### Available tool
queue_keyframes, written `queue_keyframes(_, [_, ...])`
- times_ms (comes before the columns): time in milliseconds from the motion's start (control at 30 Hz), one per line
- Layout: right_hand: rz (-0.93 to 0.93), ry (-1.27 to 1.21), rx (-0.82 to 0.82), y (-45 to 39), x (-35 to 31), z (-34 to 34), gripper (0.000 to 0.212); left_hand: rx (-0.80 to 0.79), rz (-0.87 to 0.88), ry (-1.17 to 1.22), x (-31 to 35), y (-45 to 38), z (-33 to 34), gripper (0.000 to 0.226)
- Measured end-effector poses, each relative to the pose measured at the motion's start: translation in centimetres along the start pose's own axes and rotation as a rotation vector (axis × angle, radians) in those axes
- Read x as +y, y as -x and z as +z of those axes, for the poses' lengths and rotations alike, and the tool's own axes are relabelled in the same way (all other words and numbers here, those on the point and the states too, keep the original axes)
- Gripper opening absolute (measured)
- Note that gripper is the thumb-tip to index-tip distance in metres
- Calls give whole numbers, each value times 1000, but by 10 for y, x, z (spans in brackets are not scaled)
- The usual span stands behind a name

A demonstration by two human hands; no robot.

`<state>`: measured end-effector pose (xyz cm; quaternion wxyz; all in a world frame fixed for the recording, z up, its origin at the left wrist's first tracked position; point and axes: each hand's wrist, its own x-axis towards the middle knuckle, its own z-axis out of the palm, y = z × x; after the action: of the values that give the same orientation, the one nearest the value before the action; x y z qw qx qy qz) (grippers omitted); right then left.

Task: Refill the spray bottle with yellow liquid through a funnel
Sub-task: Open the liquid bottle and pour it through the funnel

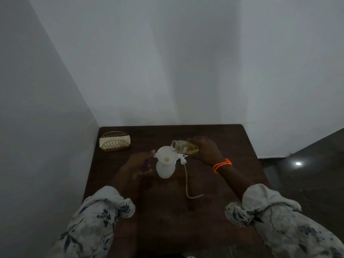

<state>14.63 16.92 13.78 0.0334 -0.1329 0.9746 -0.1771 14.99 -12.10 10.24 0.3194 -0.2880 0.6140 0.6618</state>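
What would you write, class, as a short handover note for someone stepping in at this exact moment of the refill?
Right hand: holds the glass jar tipped on its side, mouth over the funnel; yellow liquid remains in the jar.
Left hand: beside the spray bottle, apparently not touching it, with something purple in it.
Funnel sits in the neck of the white bottle, which stands upright mid-table.
Spray head with its tube lies on the table right of the bottle.
Done: head off, funnel in, pouring underway.
Left: finish pouring, remove funnel, refit head.
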Motion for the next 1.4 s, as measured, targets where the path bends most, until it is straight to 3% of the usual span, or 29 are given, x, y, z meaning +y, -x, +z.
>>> queue_keyframes(167, [20,58,-21,4,0,4,63,-77,26,-91,-2,-3,-5,38])
queue_keyframes(567, [-8,173,16,4,-13,-3,57,-64,41,-95,-7,-9,-6,33])
queue_keyframes(1400, [-11,129,7,9,-14,-4,61,-33,89,-135,-10,-10,-1,29])
